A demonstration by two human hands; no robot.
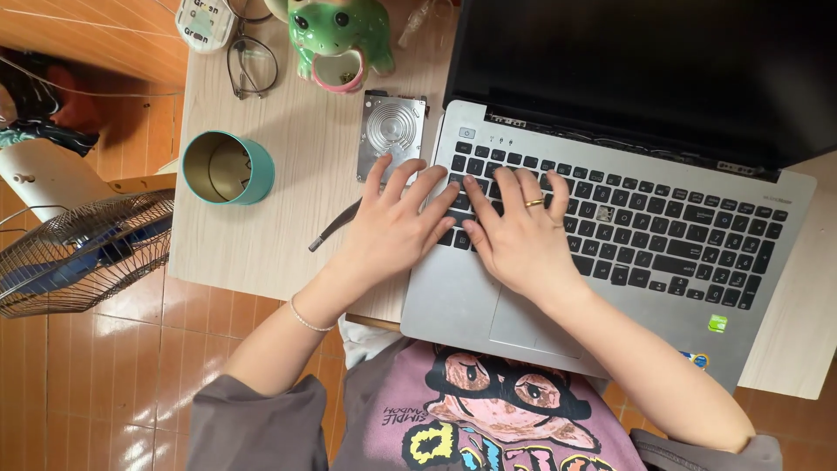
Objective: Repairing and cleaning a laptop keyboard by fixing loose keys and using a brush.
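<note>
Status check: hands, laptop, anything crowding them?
Left hand and right hand both flat on keyboard, nothing gripped. Laptop open, screen dark. Bare hard drive and black tool by left hand.

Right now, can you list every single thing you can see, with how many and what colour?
laptop: 1, silver with black keys and dark screen, right side of the table
table: 1, pale wood, under everything
hard drive: 1, shiny silver, just left of the laptop
tin cup: 1, teal outside, brassy inside, left part of the table
frog pot: 1, green with pink mouth, top of the table
glasses: 1 pair, dark thin frames, left of the frog pot
fan: 1, grey wire guard, on the floor at left
floor: orange-brown tiles
left hand: 1, on the laptop's left edge
right hand: 1, gold ring, on the keys
</note>
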